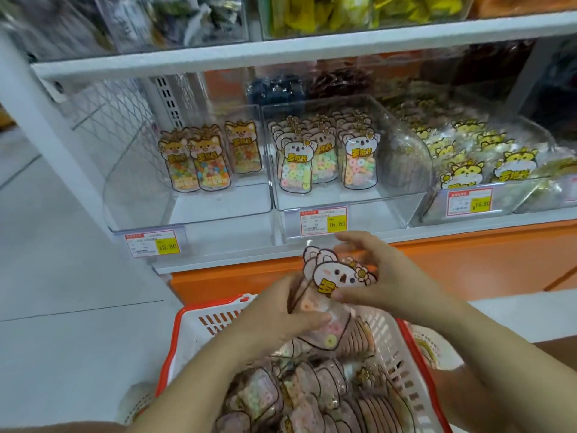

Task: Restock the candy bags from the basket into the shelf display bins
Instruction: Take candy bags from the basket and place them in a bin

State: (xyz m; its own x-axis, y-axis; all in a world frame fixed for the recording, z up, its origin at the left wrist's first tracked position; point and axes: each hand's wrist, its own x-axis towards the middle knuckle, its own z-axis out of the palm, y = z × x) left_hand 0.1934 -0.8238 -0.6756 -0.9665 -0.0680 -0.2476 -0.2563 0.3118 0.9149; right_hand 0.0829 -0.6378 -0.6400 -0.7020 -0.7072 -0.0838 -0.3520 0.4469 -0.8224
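Note:
Above the white basket with a red rim point(187, 314) I hold a small stack of koala candy bags point(335, 278). My left hand point(281, 317) grips the stack's lower part from the left. My right hand point(374, 276) pinches its top from the right. More koala bags point(306, 398) lie in the basket below. On the shelf, the middle clear bin point(343, 201) holds koala bags point(324, 160) standing upright at its back. The left clear bin point(193, 210) holds three orange fox bags point(209, 157).
A right bin point(487, 207) is full of yellow cat bags. Price tags point(319, 220) hang on the bin fronts. The orange shelf base point(468, 264) runs behind the basket. A white upright point(46, 126) stands at left. The upper shelf point(281, 54) carries more bins.

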